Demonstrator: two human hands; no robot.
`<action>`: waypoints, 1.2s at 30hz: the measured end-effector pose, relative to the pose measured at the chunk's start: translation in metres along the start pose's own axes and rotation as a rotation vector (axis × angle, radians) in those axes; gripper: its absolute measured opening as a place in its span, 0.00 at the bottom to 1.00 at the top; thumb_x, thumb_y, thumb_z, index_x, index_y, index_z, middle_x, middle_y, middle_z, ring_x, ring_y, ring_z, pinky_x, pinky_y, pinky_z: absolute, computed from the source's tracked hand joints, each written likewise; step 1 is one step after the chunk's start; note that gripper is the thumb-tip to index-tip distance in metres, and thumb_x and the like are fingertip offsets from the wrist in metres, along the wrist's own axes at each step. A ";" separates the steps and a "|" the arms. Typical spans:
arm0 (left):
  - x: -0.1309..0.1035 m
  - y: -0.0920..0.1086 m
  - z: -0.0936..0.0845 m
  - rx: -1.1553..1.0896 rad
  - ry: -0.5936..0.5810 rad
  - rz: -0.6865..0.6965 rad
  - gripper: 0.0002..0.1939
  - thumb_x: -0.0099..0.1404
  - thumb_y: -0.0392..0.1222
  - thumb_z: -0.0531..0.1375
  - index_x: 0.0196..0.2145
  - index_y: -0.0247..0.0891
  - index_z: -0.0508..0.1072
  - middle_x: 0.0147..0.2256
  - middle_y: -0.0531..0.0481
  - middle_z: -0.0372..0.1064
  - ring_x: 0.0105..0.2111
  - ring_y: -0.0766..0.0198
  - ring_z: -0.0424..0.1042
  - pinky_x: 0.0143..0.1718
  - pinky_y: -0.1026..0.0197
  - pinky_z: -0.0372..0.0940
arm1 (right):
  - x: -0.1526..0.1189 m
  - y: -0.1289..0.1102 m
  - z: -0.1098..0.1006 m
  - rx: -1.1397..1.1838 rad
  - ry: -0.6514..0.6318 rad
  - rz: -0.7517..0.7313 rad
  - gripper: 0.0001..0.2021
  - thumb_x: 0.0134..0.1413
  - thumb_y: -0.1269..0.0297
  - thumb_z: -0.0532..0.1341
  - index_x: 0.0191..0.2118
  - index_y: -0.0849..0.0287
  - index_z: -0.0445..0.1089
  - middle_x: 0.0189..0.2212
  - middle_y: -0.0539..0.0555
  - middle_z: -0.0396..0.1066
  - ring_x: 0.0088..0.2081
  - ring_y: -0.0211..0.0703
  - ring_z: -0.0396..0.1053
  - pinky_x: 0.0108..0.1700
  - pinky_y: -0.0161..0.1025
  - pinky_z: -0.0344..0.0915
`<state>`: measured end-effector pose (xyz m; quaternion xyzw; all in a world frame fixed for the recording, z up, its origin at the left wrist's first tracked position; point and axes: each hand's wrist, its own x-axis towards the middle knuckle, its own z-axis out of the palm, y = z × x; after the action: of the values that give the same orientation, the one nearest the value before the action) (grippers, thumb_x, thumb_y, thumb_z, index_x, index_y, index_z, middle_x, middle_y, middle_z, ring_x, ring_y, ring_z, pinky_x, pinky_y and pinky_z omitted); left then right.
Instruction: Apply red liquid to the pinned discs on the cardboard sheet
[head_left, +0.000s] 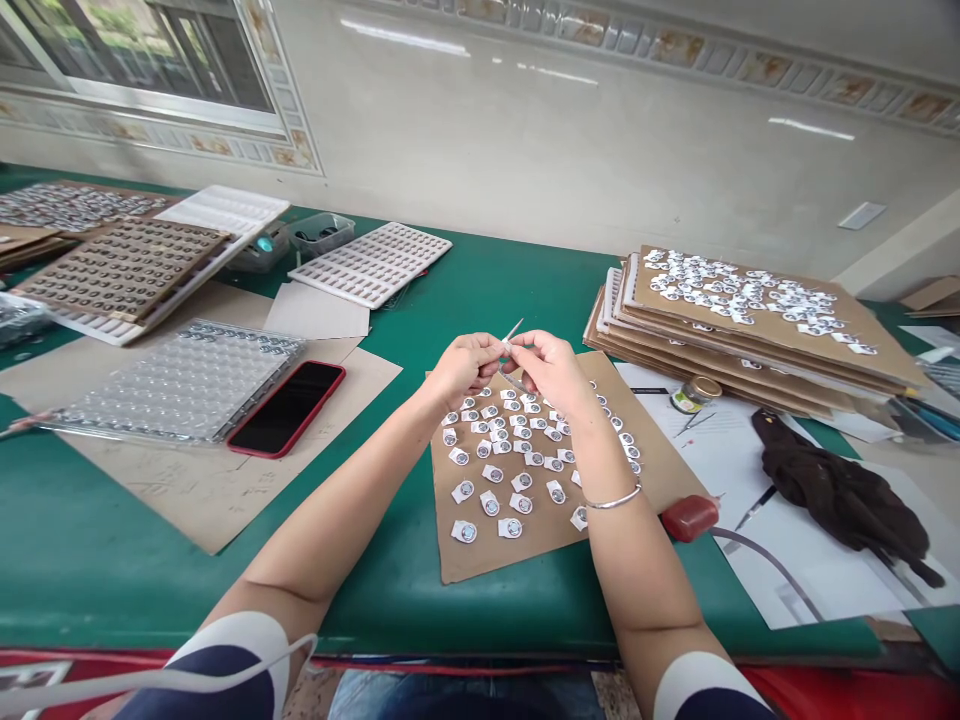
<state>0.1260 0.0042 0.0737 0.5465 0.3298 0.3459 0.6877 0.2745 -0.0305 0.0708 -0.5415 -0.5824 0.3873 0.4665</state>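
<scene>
Both hands meet in the middle of the view, above the far part of a brown cardboard sheet (480, 563). My left hand (469, 366) has its fingers pinched on a small pale piece (507, 349). Against it, my right hand (551, 366) is closed too, its thumb and forefinger at the same piece. A thin pointed tool (514, 329) sticks up between the fingertips; which hand grips it is hard to tell. Below the hands, several small round parts with white tabs (510, 528) lie spread over the cardboard.
A red-cased phone (286, 408) and clear tray (187, 380) lie left. At right are stacked boards (750, 345), a small jar (695, 394), a red object (690, 518) and dark cloth (832, 485). White trays (371, 263) stand farther back on the green table (517, 280).
</scene>
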 end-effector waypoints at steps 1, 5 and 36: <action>0.000 -0.001 0.000 0.013 0.000 0.007 0.12 0.61 0.48 0.58 0.28 0.37 0.63 0.14 0.62 0.49 0.09 0.78 0.42 0.11 0.72 0.36 | 0.000 0.001 -0.001 -0.012 -0.010 0.011 0.10 0.53 0.57 0.56 0.36 0.59 0.66 0.26 0.52 0.72 0.15 0.27 0.57 0.17 0.28 0.54; 0.001 -0.006 0.003 0.222 0.073 0.144 0.16 0.61 0.53 0.58 0.30 0.38 0.62 0.13 0.62 0.50 0.10 0.77 0.44 0.12 0.71 0.39 | 0.001 0.006 -0.003 -0.075 -0.036 0.059 0.14 0.54 0.54 0.55 0.29 0.61 0.66 0.24 0.53 0.72 0.15 0.29 0.59 0.16 0.29 0.55; -0.005 0.029 -0.032 0.341 0.530 0.640 0.14 0.63 0.55 0.56 0.35 0.42 0.66 0.14 0.61 0.50 0.13 0.73 0.51 0.16 0.65 0.48 | -0.015 -0.027 -0.065 -0.611 0.670 -0.261 0.13 0.58 0.61 0.52 0.36 0.59 0.73 0.36 0.56 0.67 0.38 0.45 0.62 0.42 0.44 0.58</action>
<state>0.0939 0.0216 0.0966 0.6189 0.3615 0.6099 0.3380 0.3297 -0.0519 0.1116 -0.6715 -0.5503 -0.0597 0.4927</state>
